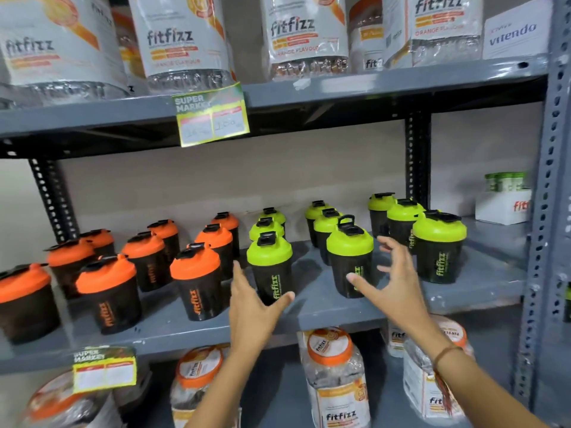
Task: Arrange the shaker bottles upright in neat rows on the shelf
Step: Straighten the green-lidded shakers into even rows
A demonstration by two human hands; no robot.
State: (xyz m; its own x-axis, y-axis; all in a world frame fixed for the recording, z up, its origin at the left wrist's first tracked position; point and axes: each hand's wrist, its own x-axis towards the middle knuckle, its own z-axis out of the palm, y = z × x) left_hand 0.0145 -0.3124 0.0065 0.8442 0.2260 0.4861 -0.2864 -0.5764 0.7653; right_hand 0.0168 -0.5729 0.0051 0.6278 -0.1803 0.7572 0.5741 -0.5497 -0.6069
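Observation:
Black shaker bottles stand upright in rows on the grey middle shelf. Several orange-lidded ones fill the left half, several green-lidded ones the right half. My left hand is spread around the base of the front green-lidded bottle, thumb near its right side, fingers to its left. My right hand is spread open just right of another front green-lidded bottle, thumb tip at its lower body. Neither hand has closed on a bottle. A third front green bottle stands further right.
Large fitfizz jars line the shelf above and sit on the shelf below. A price tag hangs from the upper shelf edge. A white fitfizz box stands at the back right. A perforated metal upright borders the right side.

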